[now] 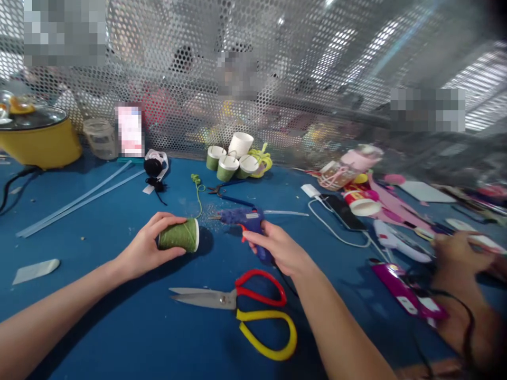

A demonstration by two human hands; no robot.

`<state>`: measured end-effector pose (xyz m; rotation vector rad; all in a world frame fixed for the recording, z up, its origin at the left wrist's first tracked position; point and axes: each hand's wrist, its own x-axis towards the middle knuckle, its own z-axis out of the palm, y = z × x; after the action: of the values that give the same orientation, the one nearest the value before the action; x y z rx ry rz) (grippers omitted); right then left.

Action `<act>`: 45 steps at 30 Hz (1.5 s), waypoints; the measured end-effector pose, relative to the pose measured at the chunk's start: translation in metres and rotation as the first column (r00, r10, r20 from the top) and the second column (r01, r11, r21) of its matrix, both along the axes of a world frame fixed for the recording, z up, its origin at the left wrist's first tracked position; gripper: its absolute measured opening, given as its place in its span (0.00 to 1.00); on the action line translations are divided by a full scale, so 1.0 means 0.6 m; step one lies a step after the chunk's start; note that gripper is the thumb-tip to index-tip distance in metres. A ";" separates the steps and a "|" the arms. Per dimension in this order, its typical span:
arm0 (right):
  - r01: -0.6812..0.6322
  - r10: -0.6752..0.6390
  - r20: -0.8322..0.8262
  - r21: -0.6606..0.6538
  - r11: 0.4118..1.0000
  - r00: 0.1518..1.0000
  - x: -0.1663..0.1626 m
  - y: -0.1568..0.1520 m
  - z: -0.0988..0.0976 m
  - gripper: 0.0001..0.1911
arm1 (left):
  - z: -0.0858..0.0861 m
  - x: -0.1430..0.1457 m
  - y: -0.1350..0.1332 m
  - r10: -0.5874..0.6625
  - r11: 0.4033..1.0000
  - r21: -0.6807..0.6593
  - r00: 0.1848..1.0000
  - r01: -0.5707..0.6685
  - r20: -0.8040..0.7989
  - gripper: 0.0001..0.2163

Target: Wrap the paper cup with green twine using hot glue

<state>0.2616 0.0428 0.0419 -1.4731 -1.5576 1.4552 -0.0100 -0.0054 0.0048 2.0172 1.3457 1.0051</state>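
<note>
Sideways, cup (180, 235) lies; glue gun (241, 217) points left.

Head camera looks forward and down, close over table (119, 327).

surface: blue table (99, 227) | backdrop: perforated metal screen (301, 79) along its far edge | light: bright glare upper right

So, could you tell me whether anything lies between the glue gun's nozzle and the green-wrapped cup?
Nothing visible does. The left hand holds the green-wrapped cup on its side, and the glue gun in the right hand points its nozzle toward it across a bare strip of blue table.
</note>
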 end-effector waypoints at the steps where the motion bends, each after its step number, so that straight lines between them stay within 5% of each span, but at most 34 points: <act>1: -0.015 0.015 -0.012 0.010 1.000 1.000 -0.004 -0.004 0.002 0.12 | 0.001 0.000 0.000 0.001 1.000 -0.004 1.000 -0.001 0.000 0.20; 7: -0.130 0.125 0.064 0.084 0.988 0.990 -0.037 -0.035 0.012 0.14 | 0.006 -0.004 0.004 0.033 0.995 -0.093 0.999 -0.030 0.028 0.20; 13: -0.102 0.001 0.311 0.306 0.946 0.950 -0.046 -0.057 0.012 0.10 | 0.008 -0.005 0.006 0.067 0.980 -0.193 0.995 -0.052 0.072 0.21; 21: -0.305 0.000 0.483 0.553 0.775 0.876 -0.037 -0.062 -0.003 0.08 | 0.013 -0.004 0.005 0.079 0.979 -0.195 0.995 -0.065 0.067 0.21; 30: -0.597 0.065 0.693 0.564 0.571 0.718 -0.039 -0.058 0.021 0.11 | 0.012 -0.005 0.005 0.073 0.990 -0.126 0.997 -0.068 0.034 0.20; 38: -0.405 0.089 0.521 0.534 0.742 0.849 -0.051 -0.065 0.038 0.06 | 0.010 -0.006 0.005 0.056 0.991 -0.122 0.998 -0.051 0.034 0.20; 45: -0.415 0.097 0.524 0.535 0.736 0.846 -0.047 -0.065 0.031 0.05 | 0.010 -0.007 0.007 0.054 0.996 -0.068 0.998 -0.052 0.026 0.20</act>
<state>0.2332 0.0039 0.0604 -1.2442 -2.3435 0.5594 -0.0142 -0.0013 0.0106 1.9204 1.4066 0.9940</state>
